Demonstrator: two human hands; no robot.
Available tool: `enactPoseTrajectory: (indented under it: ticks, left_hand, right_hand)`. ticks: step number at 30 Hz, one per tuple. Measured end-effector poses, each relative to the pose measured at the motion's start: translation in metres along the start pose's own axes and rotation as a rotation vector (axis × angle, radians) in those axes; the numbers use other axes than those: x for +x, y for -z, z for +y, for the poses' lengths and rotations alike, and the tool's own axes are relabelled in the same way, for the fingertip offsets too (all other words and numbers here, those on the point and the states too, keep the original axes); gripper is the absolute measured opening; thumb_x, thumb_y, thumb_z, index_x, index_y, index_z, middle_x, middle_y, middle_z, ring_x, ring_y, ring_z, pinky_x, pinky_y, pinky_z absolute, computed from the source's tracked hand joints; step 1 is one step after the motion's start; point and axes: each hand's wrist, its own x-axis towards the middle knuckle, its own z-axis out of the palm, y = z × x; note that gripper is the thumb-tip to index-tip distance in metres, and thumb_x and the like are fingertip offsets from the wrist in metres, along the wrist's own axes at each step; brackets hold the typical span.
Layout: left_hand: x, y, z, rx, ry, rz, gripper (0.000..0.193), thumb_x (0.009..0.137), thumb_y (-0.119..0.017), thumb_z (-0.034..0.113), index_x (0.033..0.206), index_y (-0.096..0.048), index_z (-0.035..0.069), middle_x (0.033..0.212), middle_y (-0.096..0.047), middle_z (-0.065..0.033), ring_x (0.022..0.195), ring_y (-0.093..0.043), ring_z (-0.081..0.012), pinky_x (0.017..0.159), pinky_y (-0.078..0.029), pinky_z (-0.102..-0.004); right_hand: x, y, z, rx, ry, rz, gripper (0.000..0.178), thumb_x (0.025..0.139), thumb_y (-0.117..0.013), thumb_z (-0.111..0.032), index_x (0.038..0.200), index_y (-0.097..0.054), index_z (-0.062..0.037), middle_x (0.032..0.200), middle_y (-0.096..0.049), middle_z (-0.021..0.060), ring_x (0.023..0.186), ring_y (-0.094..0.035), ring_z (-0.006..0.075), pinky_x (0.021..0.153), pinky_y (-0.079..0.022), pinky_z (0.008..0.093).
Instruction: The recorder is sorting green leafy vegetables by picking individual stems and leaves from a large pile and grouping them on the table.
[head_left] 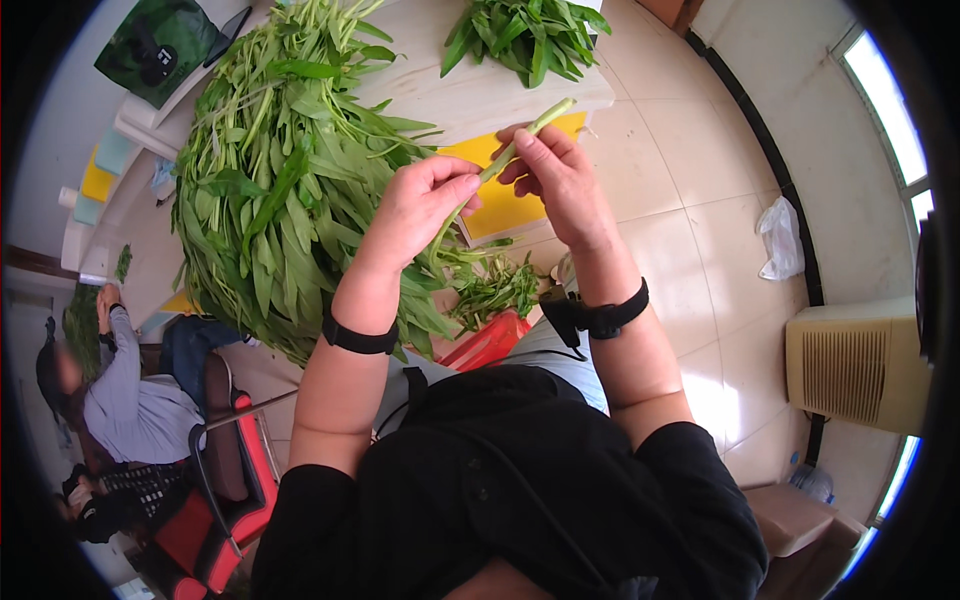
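Pinched between my two hands is a long pale-green vegetable stem (552,115), tilted with its thick end up to the right. My left hand (418,212) grips its lower part, fingers closed. My right hand (560,180) has thumb and fingers on the upper part. A big heap of leafy green vegetables (285,190), like water spinach, lies just left of my left hand. Beyond my hands, a smaller bunch of leafy tops (525,38) rests on the pale tabletop (435,85). Below my hands, loose stems and leaves (497,292) lie over a red container or bag (488,342).
A yellow-fronted panel (490,215) sits under the table edge. At the left, another person (140,410) sits by a red and black chair (255,480), a hand near more greens. On the right are a white plastic bag (780,238) and a beige vented unit (850,365).
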Motion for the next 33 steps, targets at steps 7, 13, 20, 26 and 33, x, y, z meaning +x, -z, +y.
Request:
enactPoseTrajectory:
  ticks: [7,13,20,26,33]
  left_hand:
    - [0.000,-0.002,0.001,-0.033,0.015,-0.085,0.022,0.093,-0.055,0.015,0.099,-0.061,-0.005,0.074,-0.062,-0.0037,0.068,-0.057,-0.0100,0.066,-0.047,-0.0237]
    - [-0.003,0.001,0.004,-0.068,0.062,-0.115,0.023,0.094,-0.052,0.016,0.099,-0.062,-0.004,0.074,-0.059,-0.0019,0.066,-0.056,-0.0098,0.065,-0.047,-0.0237]
    - [-0.004,0.001,0.008,-0.159,0.164,-0.169,0.025,0.093,-0.049,0.016,0.104,-0.062,-0.003,0.076,-0.058,-0.0012,0.066,-0.055,-0.0091,0.064,-0.045,-0.0222]
    - [-0.001,0.000,0.009,-0.129,0.199,-0.196,0.026,0.093,-0.047,0.016,0.102,-0.063,-0.002,0.075,-0.058,-0.0012,0.066,-0.055,-0.0088,0.064,-0.045,-0.0222]
    - [0.009,0.000,0.002,-0.220,0.215,-0.191,0.025,0.093,-0.049,0.019,0.095,-0.063,-0.001,0.076,-0.059,-0.0029,0.064,-0.055,-0.0094,0.062,-0.046,-0.0224]
  right_hand:
    - [0.004,0.000,0.003,0.049,0.050,0.020,0.024,0.091,-0.060,-0.025,0.096,-0.060,-0.0016,0.079,-0.063,0.0041,0.068,-0.061,0.0101,0.059,-0.045,0.0217]
    - [0.004,0.003,0.002,0.030,0.059,0.024,0.024,0.091,-0.060,-0.025,0.097,-0.061,-0.0015,0.080,-0.063,0.0037,0.070,-0.062,0.0102,0.059,-0.046,0.0216]
    - [0.008,0.007,0.000,0.100,0.072,0.089,0.022,0.088,-0.064,-0.026,0.087,-0.058,-0.0048,0.076,-0.062,0.0044,0.068,-0.062,0.0108,0.059,-0.047,0.0225]
    - [0.009,0.009,0.000,0.063,0.069,0.070,0.024,0.091,-0.059,-0.025,0.097,-0.061,-0.0015,0.077,-0.061,0.0039,0.069,-0.062,0.0111,0.061,-0.049,0.0222]
    - [0.019,0.014,0.004,0.096,0.043,0.099,0.024,0.091,-0.059,-0.024,0.099,-0.061,-0.0011,0.078,-0.061,0.0039,0.069,-0.062,0.0117,0.062,-0.051,0.0231]
